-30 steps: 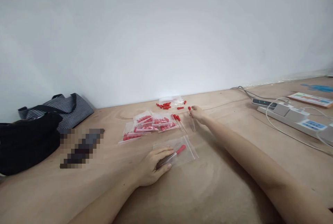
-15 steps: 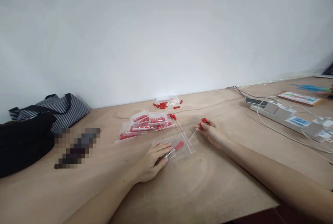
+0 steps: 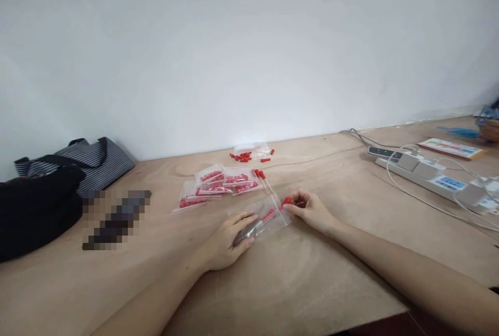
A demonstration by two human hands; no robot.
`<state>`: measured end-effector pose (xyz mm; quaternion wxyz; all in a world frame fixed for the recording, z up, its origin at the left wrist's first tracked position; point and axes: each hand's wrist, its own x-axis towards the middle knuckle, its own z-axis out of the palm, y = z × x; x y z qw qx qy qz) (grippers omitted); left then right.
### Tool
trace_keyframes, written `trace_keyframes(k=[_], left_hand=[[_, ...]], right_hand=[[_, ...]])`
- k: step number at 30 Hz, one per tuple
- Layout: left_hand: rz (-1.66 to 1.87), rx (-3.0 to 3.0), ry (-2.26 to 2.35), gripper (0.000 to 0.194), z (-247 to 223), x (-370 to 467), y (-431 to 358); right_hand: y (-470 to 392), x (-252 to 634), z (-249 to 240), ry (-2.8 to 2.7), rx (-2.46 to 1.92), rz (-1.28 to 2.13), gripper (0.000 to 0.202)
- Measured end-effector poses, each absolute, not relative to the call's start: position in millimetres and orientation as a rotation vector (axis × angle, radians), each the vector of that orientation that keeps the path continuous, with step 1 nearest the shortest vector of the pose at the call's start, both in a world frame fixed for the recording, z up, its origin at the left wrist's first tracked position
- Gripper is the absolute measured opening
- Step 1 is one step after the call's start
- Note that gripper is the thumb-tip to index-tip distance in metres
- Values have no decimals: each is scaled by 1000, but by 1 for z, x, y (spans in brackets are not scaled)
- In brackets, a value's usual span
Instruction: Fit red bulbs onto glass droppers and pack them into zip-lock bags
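**A:** Talk me through it, what have I got in front of me?

**B:** My left hand (image 3: 230, 237) lies flat on the near end of a clear zip bag (image 3: 262, 217), fingers spread and pinning it to the wooden surface (image 3: 312, 279). A red-capped dropper (image 3: 257, 223) sits inside the bag, its red bulb towards the right.

**A:** And the right?

**B:** My right hand (image 3: 312, 210) is just right of the bag's mouth, fingers pinched narrow on a second dropper (image 3: 286, 202). Only its red bulb shows at the bag's opening; whether the glass tip is inside, I cannot tell.

**A:** What's behind?

**B:** Just beyond the bag, a fan of filled bags (image 3: 220, 184) packed with red-capped droppers, with two loose droppers (image 3: 263, 179) at their right edge. Further back, near the wall, loose red caps (image 3: 245, 156) are scattered.

**A:** The sides?

**B:** Far left, a striped bag (image 3: 97, 162) behind a black bag (image 3: 35, 211). Right, a white power strip (image 3: 436, 177) with cables, and another person's hand (image 3: 490, 130) at the far right edge.
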<state>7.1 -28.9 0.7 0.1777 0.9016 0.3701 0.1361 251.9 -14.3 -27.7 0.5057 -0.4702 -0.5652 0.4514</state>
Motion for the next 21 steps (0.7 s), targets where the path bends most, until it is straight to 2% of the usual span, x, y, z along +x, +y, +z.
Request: trace_keyframes(k=[6, 9, 15, 21], left_hand=[[367, 2555, 1047, 43, -1, 7, -28], [345, 2565, 1046, 42, -1, 7, -28], [358, 2576, 1022, 41, -2, 8, -27], [430, 2552, 1015, 39, -3, 7, -26]], right_hand=[[-10, 258, -30, -1851, -1074, 763, 13], [-8, 255, -34, -1949, -1043, 722, 9], [23, 254, -33, -1743, -1238, 1006, 11], [82, 244, -20, -1563, -1449, 825, 9]])
